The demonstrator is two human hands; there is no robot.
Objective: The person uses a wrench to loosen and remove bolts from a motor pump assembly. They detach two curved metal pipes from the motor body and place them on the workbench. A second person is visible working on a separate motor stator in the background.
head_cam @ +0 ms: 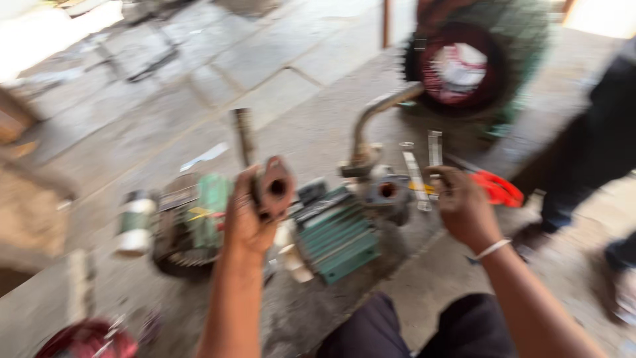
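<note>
dark trousers (397, 331) near; left hand (248, 219) grips flanged pipe (273, 189), right hand (464, 205) curled empty over concrete floor (298, 99).

Left hand (250, 213) raised on a bare forearm, fingers curled tight in a grip; right hand (464, 204) reaches forward, fingers bent, a band at its wrist.

I see a grey concrete floor (298, 126) carrying a green finned pump (341, 235) with a bent pipe (371, 119), a green motor (189, 222), red pliers (498, 189) and metal strips (417, 179)
</note>
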